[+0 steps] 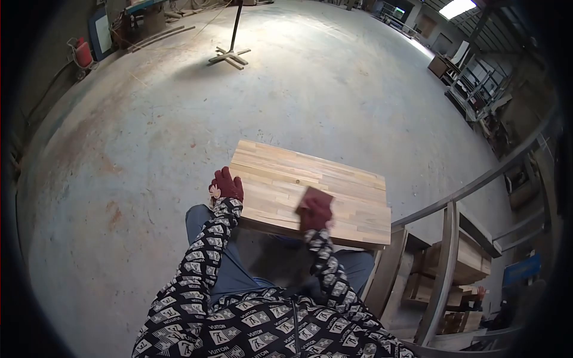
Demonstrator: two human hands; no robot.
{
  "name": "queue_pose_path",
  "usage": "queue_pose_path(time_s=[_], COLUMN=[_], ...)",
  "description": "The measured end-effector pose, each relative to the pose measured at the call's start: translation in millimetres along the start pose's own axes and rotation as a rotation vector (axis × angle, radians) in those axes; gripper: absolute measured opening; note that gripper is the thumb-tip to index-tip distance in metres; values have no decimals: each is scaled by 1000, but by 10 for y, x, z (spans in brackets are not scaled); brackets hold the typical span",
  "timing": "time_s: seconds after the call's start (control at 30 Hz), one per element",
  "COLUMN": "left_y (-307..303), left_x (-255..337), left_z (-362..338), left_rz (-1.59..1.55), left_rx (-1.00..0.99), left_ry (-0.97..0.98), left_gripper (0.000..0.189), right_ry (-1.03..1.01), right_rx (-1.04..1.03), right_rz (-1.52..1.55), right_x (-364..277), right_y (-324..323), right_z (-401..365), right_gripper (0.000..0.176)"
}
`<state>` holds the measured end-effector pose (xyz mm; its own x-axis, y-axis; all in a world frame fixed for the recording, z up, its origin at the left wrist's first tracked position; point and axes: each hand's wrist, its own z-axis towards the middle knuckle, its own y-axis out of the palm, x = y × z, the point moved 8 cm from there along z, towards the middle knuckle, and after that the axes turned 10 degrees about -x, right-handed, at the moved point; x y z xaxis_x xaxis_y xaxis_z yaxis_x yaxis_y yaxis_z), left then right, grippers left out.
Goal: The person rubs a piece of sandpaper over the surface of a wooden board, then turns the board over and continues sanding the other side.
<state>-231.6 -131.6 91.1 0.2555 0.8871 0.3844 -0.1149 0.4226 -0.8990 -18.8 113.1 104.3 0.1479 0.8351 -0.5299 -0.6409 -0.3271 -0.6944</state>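
A light wooden panel point(310, 179) made of glued strips lies flat in front of me, over my knees. My left hand point(227, 185), in a dark red glove, grips the panel's left edge. My right hand point(314, 216), also red-gloved, presses a reddish-brown sanding sheet point(316, 198) flat on the panel near its front edge. That hand is motion-blurred. My patterned black-and-white sleeves reach up from the bottom of the view.
A metal-framed rack point(444, 262) with stacked wooden pieces point(471, 256) stands at my right. Bare concrete floor point(149, 149) spreads left and ahead. A post on a cross base point(230, 55) stands far ahead; a red extinguisher point(83, 52) is at far left.
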Motion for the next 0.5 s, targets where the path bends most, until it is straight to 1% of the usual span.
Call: queue_pose_path(time_s=[0.03, 0.07, 0.1, 0.17, 0.23, 0.27, 0.3, 0.33, 0.37, 0.4, 0.47, 0.5], left_y=[-6, 22, 25, 24, 46, 46, 45, 71, 74, 49, 57, 76], left_x=[-13, -22, -33, -33, -63, -54, -63, -84, -85, -72, -57, -58], left_z=[-6, -20, -20, -12, 1, -5, -11, -6, -2, -8, -7, -1], left_rz=[-2, 16, 28, 14, 1, -5, -12, -58, -64, -61, -44, -52], left_rx=[-5, 55, 63, 57, 46, 48, 48, 24, 20, 16, 30, 25], left_ry=[5, 36, 48, 56, 57, 53, 51, 39, 31, 29, 27, 23], left_gripper=[44, 45, 45, 45, 46, 46, 47, 51, 51, 51, 50, 50], right_ry=[-114, -223, -277, -352, -426, -420, -338, -306, -255, -213, -56, -50], right_rx=[-66, -121, -273, -327, -311, -371, -346, -285, -180, -129, -125, -108], right_rz=[14, 39, -38, -79, -64, -49, -106, -56, -126, -225, -248, -279], right_x=[-260, -576, -787, -1109, -1007, -876, -644, -417, -192, 102, 314, 440], right_y=[215, 349, 564, 611, 562, 503, 455, 241, 9, -130, -564, -625], right_z=[34, 15, -62, -174, -229, -192, -202, -162, -165, -201, -130, -124], right_gripper=[28, 30, 41, 51, 53, 47, 45, 42, 41, 41, 41, 39])
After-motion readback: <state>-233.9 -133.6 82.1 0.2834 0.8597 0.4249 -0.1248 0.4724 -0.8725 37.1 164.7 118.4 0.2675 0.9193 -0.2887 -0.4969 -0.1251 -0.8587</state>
